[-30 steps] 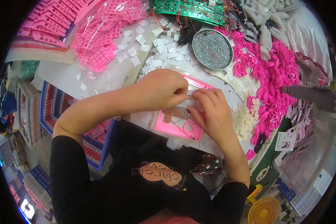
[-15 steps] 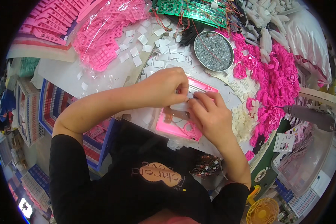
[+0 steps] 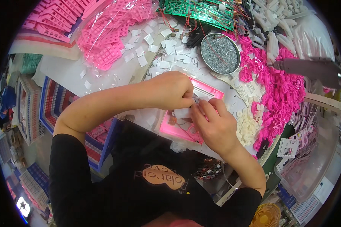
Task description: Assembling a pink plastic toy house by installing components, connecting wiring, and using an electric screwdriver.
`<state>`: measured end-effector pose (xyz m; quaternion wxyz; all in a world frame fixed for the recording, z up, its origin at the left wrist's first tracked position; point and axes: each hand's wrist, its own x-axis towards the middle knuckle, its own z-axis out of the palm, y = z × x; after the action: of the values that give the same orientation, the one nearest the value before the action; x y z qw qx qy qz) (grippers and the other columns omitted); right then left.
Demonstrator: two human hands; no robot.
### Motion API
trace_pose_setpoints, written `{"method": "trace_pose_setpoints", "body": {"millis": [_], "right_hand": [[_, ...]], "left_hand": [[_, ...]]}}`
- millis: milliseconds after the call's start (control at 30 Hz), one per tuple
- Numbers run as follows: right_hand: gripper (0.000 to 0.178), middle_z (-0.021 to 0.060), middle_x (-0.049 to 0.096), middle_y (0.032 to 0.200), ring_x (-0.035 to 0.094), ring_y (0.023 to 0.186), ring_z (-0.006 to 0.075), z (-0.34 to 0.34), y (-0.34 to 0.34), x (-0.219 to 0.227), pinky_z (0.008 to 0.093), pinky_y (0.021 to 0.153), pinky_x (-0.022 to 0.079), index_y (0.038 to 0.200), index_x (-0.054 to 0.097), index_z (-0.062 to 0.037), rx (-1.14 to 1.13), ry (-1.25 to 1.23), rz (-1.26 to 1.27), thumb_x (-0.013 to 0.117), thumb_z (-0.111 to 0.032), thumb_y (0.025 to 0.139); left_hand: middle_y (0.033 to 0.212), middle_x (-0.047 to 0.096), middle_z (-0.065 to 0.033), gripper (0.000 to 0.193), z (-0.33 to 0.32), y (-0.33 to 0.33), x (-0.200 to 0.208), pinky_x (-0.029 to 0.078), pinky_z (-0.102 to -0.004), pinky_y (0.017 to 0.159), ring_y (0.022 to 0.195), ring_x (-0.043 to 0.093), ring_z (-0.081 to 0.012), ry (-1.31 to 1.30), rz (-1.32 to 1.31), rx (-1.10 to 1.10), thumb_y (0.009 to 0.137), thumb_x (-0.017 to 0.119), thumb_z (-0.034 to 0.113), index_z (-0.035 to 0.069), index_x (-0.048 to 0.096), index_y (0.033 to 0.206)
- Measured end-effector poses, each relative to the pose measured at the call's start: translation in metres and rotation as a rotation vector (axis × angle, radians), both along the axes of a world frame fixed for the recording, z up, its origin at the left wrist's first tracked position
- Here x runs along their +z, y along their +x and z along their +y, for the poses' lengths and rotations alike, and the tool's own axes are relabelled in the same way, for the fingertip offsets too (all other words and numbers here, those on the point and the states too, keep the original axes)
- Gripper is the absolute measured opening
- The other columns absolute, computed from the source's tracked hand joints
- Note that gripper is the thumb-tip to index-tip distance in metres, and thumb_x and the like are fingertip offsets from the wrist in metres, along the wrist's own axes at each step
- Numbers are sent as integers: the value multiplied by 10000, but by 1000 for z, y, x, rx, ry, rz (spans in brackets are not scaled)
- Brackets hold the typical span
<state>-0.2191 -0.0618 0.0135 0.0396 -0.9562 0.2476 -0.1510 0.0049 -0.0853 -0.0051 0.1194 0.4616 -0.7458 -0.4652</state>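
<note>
A pink plastic casing [image 3: 178, 131] lies on the table in front of me, with thin wires inside it. My left hand [image 3: 173, 90] is closed above its far half, thumb and forefinger pinched together. My right hand [image 3: 216, 123] reaches over the casing's right side, its bent fingertips pressed close to the left ones. A white piece [image 3: 182, 113] shows under the fingertips, over the casing. What exactly the fingers pinch is too small and covered to make out.
A round tin of screws [image 3: 220, 53] stands beyond my hands. White squares [image 3: 170, 51] are scattered to its left, green circuit boards [image 3: 199, 14] behind. Rightward lie pink plastic rings [image 3: 278, 85] and cream parts [image 3: 250, 126]. A grey electric screwdriver [image 3: 310, 70] hangs above them.
The hanging screwdriver has swung away from me, toward the far right. Both hands stay together over the casing, with small finger movements, and my right elbow has moved outward slightly.
</note>
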Motion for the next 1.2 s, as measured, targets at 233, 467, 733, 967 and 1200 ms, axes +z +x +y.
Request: {"method": "trace_pose_setpoints", "body": {"millis": [233, 467, 733, 967, 1200], "right_hand": [[311, 83, 663, 1018, 627, 903, 241, -7, -2, -3, 293, 650, 544, 977, 720, -3, 46, -17, -79, 708, -132, 694], [328, 99, 659, 1040, 626, 924, 248, -5, -3, 2, 294, 652, 547, 1001, 712, 13, 69, -39, -14, 695, -142, 712], [381, 115, 632, 1133, 610, 993, 281, 16, 10, 20, 316, 688, 553, 1116, 689, 1, -52, -87, 290, 656, -112, 753], [415, 176, 639, 1151, 590, 997, 300, 11, -1, 21, 359, 789, 542, 1152, 659, 36, -48, 106, 205, 649, -114, 764], [490, 122, 639, 1152, 593, 982, 320, -1, -14, -1, 394, 811, 542, 1169, 639, -25, -114, 184, -79, 744, -86, 694]], "left_hand": [[671, 654, -160, 213, -5, 1, 9, 476, -396, 585, 617, 638, -288, 148, 60, 24, 806, 716, 183, -28, 704, 782], [681, 638, -160, 204, 0, 1, -4, 471, -410, 603, 630, 622, -294, -1, 92, -13, 801, 722, 173, -27, 697, 770], [798, 610, -142, 178, 14, -9, -4, 512, -457, 643, 724, 636, -347, -282, -74, -13, 829, 681, 162, 19, 644, 728], [909, 630, -163, 206, 13, -15, -3, 565, -457, 691, 780, 672, -353, -366, -177, -77, 847, 636, 200, 4, 697, 825], [890, 591, -120, 185, 6, -1, -9, 532, -445, 663, 756, 642, -331, -423, -127, -116, 904, 658, 210, 34, 657, 845]]}}
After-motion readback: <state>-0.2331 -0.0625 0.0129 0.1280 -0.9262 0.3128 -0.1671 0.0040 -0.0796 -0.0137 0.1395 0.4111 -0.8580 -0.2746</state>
